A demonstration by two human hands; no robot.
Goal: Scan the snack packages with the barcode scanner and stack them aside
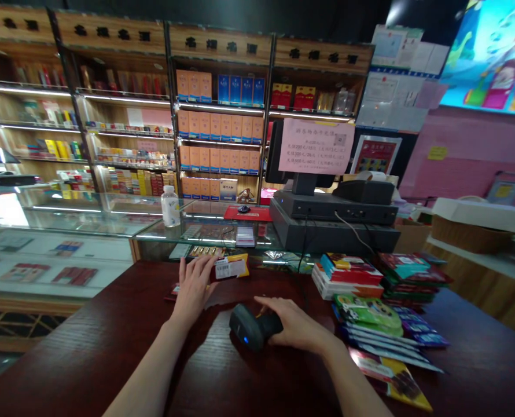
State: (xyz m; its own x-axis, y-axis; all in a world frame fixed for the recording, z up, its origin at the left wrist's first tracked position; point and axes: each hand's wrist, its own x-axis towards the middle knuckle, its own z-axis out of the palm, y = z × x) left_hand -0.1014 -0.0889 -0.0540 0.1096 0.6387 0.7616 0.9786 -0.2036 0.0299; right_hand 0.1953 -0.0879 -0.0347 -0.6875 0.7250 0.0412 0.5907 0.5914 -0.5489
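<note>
My left hand [197, 285] is at the far side of the dark wooden counter, its fingers and thumb closed on a small yellow-and-white packet [232, 267]. The packet is tipped up, with a printed barcode label facing me. Beside that hand, partly hidden by it, a red packet [171, 292] lies on the counter. My right hand [298, 325] is wrapped around the handle of a black barcode scanner [247, 328]. A blue light glows on the scanner's head, which points left toward my left forearm.
Stacks of chocolate boxes [348, 275], red packets [409, 272] and green snack packs [368, 313] stand at the right. A yellow chocolate packet [392, 376] lies nearer me. Beyond are a glass case [153, 234], a bottle [170, 207] and a till monitor [312, 147].
</note>
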